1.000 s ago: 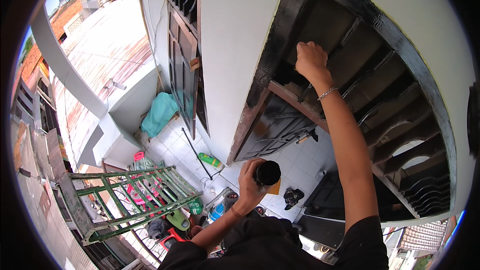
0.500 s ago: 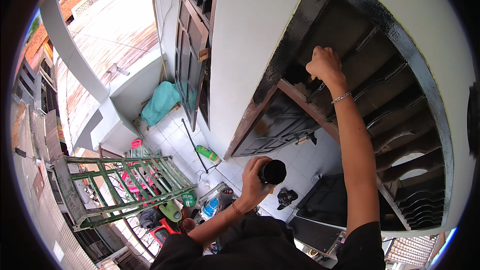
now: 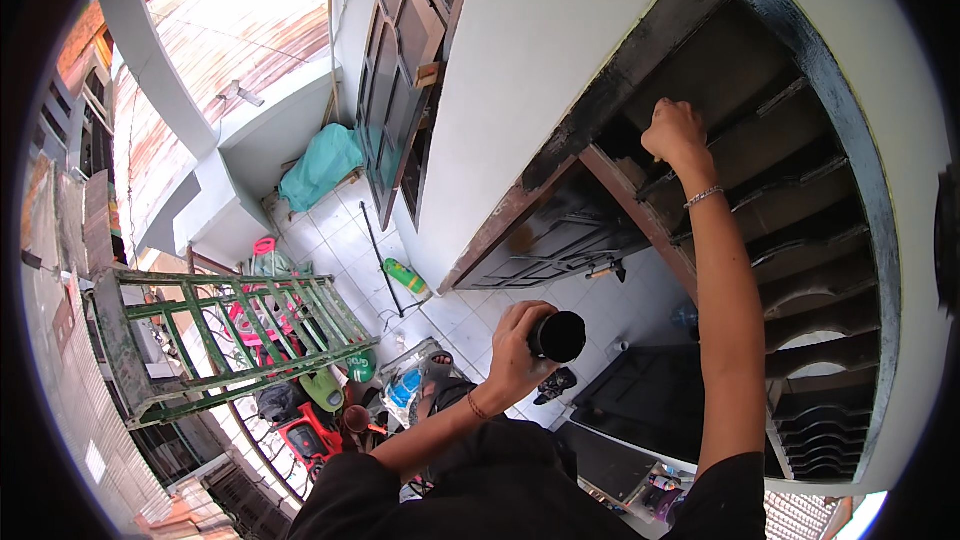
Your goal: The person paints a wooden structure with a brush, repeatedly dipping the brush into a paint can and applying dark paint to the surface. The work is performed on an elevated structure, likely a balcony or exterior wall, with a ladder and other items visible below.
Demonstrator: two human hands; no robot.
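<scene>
- Right hand (image 3: 677, 132): raised at full arm's reach into the dark louvred vent frame (image 3: 800, 240) above a doorway; fingers closed in a fist, pressed against a slat. What it grips, if anything, is hidden by the fist; a thin bracelet sits at the wrist. Judged to be working the slat surface, which would account for the straight, extended arm.
- Left hand (image 3: 515, 355): held low and near the body, fingers wrapped around a small black can (image 3: 557, 336), its round dark top facing the camera. Judged to be kept upright and within easy reach of the working hand.
- Louvred vent frame: blackened slats stacked in an arched opening set in a white wall (image 3: 540, 80); a reddish wooden frame member runs just below the right hand.
- Dark door (image 3: 560, 235): stands open beneath the vent.
- Ground far below: white tiled floor (image 3: 330, 230), a teal cloth bundle (image 3: 320, 168), a green bottle (image 3: 407, 277), a green metal gate (image 3: 230, 330) and mixed clutter.
- Change from the earlier frames: the right hand has shifted along the slats, to the right and a little up; the left hand holds the black can much as before; the view has swung slightly, with gate and floor sitting otherwise in the frame.
</scene>
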